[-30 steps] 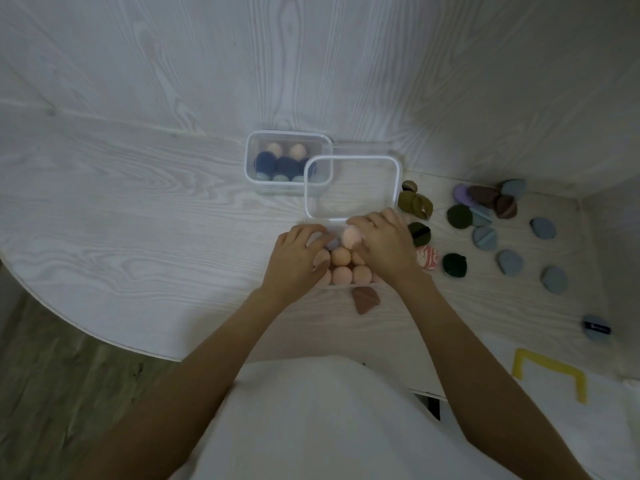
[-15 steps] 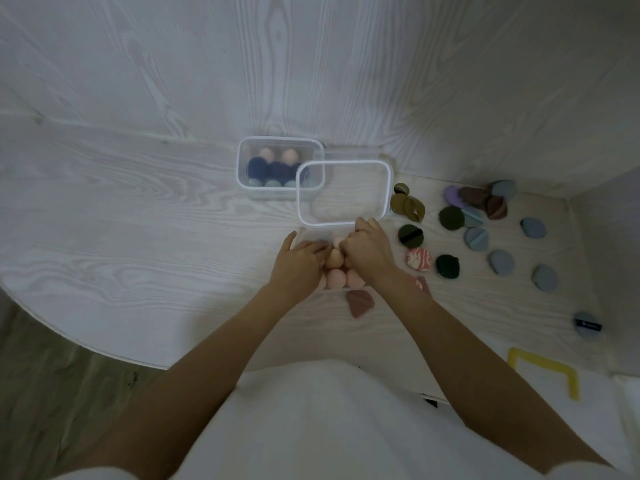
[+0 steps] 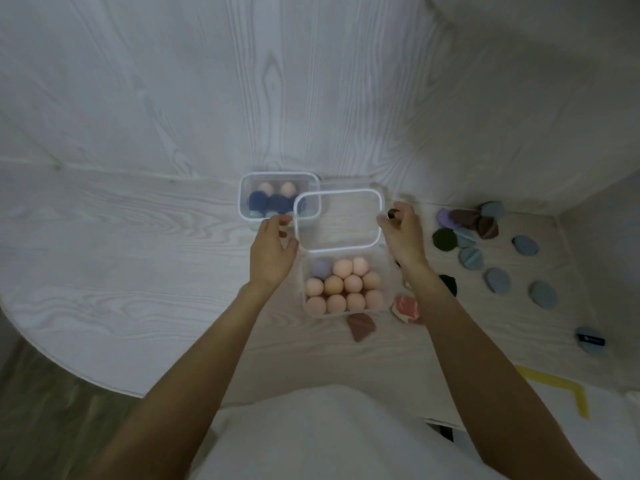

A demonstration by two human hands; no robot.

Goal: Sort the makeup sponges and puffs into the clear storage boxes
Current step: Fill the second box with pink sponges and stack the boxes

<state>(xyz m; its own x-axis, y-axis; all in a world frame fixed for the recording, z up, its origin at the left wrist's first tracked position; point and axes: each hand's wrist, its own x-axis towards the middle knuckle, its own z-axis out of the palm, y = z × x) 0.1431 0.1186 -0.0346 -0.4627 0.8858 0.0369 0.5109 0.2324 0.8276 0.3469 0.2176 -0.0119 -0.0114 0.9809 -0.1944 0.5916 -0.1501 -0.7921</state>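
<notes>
Both hands have lifted off the peach sponges and moved up to the clear lid. The left hand (image 3: 273,252) sits at the lid (image 3: 338,220)'s left edge, the right hand (image 3: 403,233) at its right edge, fingers loosely curled; whether they actually grip it I cannot tell. Just below, the near box (image 3: 387,271) holds peach sponges (image 3: 343,289) and one lilac. The far box (image 3: 244,195) has navy ones. Flat puffs (image 3: 498,278) lie scattered to the right on the table (image 3: 121,254).

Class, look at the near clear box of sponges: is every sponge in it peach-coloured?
No. The near box holds mostly peach sponges, but one lilac sponge sits in its far left corner.
</notes>
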